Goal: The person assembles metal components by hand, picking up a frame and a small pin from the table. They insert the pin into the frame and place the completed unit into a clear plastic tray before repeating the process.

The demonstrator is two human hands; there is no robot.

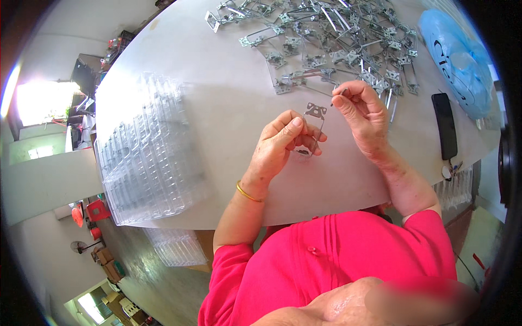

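My left hand (278,140) is closed on a metal bracket (316,110), with the thumb and fingers around its thin wire frame. The bracket's flat, cut-out plate points up and away from me, above the fingertips. To its right, my right hand (365,117) is raised with thumb and forefinger pinched together. A small dark piece (343,92) shows between those fingertips; it is too small to name. The two hands are apart over the table (239,114). Just beyond them lies a pile of similar metal brackets (348,54).
Stacked clear plastic trays (149,146) stand on the table at the left. At the right are a black phone (445,125), keys (452,170) beside its near end and a stuffed blue plastic bag (455,62). More clear trays (176,247) sit below the table's near left edge.
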